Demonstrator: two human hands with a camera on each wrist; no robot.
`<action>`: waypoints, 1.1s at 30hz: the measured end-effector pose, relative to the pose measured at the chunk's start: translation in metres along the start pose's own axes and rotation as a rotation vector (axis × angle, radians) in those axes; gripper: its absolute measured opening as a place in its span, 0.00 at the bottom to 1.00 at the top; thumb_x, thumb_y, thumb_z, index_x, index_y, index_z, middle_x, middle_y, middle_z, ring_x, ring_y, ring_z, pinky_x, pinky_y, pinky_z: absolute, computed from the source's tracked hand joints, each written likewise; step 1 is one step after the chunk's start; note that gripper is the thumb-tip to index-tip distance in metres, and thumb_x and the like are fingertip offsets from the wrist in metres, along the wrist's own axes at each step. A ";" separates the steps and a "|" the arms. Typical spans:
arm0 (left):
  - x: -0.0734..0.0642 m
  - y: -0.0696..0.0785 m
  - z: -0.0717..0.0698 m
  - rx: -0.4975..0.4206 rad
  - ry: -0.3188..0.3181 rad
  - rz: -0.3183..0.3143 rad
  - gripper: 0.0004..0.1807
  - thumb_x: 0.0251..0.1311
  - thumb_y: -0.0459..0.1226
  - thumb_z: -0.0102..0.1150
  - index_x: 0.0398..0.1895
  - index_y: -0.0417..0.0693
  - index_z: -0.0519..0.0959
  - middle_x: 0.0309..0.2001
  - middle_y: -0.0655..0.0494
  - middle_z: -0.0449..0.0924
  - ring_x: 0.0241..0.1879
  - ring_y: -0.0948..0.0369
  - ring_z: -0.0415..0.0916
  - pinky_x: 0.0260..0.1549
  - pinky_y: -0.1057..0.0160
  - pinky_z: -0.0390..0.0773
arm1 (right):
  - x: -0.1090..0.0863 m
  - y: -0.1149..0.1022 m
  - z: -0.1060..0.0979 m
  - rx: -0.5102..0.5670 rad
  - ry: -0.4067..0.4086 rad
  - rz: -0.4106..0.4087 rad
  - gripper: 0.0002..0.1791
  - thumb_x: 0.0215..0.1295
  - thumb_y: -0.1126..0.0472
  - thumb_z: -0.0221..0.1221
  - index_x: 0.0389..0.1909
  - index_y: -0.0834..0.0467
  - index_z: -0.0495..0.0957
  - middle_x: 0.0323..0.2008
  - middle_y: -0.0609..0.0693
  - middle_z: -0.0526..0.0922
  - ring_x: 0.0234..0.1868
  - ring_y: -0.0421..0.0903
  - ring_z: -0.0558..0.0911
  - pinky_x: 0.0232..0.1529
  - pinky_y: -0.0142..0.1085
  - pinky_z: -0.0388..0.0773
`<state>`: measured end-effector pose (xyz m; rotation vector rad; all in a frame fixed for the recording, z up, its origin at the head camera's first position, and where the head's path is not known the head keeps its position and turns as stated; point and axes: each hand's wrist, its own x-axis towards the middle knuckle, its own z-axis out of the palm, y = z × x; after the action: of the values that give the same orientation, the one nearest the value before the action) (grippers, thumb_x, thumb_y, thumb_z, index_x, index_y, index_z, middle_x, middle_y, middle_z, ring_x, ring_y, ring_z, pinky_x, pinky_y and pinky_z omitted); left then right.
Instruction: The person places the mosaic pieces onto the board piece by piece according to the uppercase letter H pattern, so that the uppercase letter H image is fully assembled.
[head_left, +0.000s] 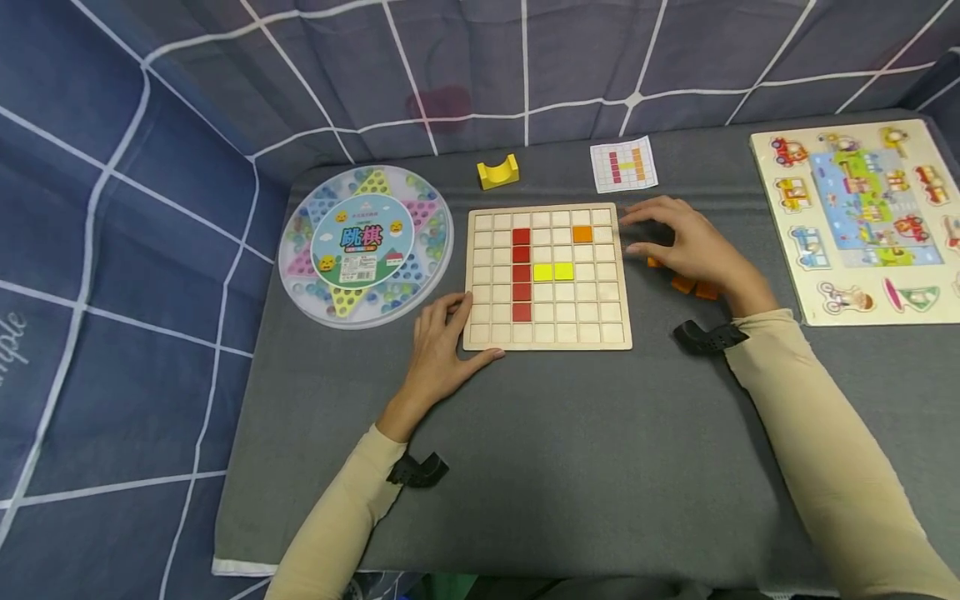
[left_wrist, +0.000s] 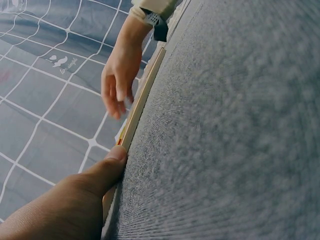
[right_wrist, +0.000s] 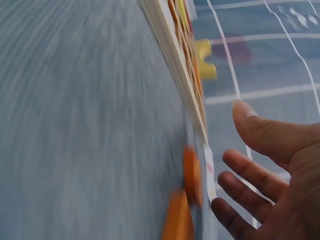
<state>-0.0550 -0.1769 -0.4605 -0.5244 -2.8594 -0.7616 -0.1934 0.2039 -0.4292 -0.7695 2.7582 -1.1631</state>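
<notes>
A wooden grid board point(head_left: 570, 333) lies on the grey cloth, holding a column of several red tiles point(head_left: 521, 273), two yellow tiles point(head_left: 553, 272) and one orange tile point(head_left: 582, 234). My left hand point(head_left: 437, 358) rests at its near left corner, thumb along the front edge, fingers by the left side. In the left wrist view the thumb point(left_wrist: 116, 154) touches the board's rim. Just off the board's right side, my right hand point(head_left: 690, 242) hovers with fingers apart and nothing between them. Loose orange tiles point(head_left: 683, 284) lie partly hidden beneath it.
Behind the board are a small pattern card point(head_left: 624, 165) and a yellow curved block point(head_left: 498, 172). A round Chinese checkers set point(head_left: 442, 267) sits at left. At right lies a wooden picture puzzle point(head_left: 813, 304). A grid-patterned curtain point(head_left: 480, 75) hangs along the back.
</notes>
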 end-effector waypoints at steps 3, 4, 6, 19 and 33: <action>-0.001 0.000 -0.001 -0.004 0.001 -0.005 0.52 0.48 0.56 0.73 0.74 0.45 0.62 0.67 0.45 0.63 0.58 0.48 0.61 0.54 0.47 0.61 | -0.015 0.003 -0.010 -0.037 0.037 0.046 0.20 0.60 0.65 0.68 0.54 0.60 0.81 0.48 0.56 0.77 0.47 0.47 0.72 0.49 0.36 0.65; -0.001 0.000 -0.001 -0.005 0.003 -0.007 0.52 0.48 0.56 0.73 0.74 0.45 0.62 0.67 0.45 0.63 0.58 0.48 0.62 0.54 0.47 0.61 | -0.019 0.005 -0.013 -0.046 0.048 0.055 0.20 0.59 0.65 0.68 0.54 0.60 0.81 0.44 0.55 0.77 0.42 0.45 0.70 0.44 0.33 0.64; -0.002 0.000 -0.001 -0.012 0.007 -0.009 0.52 0.48 0.56 0.73 0.74 0.45 0.62 0.66 0.45 0.63 0.57 0.48 0.62 0.54 0.47 0.61 | -0.026 0.009 -0.017 -0.050 0.046 0.077 0.20 0.59 0.65 0.68 0.53 0.60 0.81 0.39 0.54 0.75 0.37 0.42 0.68 0.38 0.31 0.61; -0.004 -0.001 0.000 -0.021 0.029 -0.003 0.53 0.46 0.54 0.75 0.74 0.45 0.62 0.66 0.44 0.63 0.54 0.48 0.63 0.53 0.47 0.61 | -0.033 0.024 -0.013 -0.027 -0.105 0.111 0.25 0.55 0.61 0.72 0.54 0.61 0.79 0.44 0.57 0.72 0.45 0.47 0.66 0.45 0.39 0.59; 0.000 0.000 0.001 -0.007 0.008 -0.004 0.53 0.47 0.56 0.74 0.74 0.45 0.62 0.66 0.44 0.63 0.54 0.48 0.63 0.52 0.46 0.61 | -0.037 0.029 -0.010 0.018 -0.072 0.110 0.18 0.59 0.67 0.68 0.50 0.63 0.79 0.45 0.58 0.72 0.44 0.49 0.64 0.44 0.42 0.55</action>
<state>-0.0548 -0.1770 -0.4612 -0.5159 -2.8528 -0.7725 -0.1760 0.2453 -0.4470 -0.6353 2.6897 -1.1160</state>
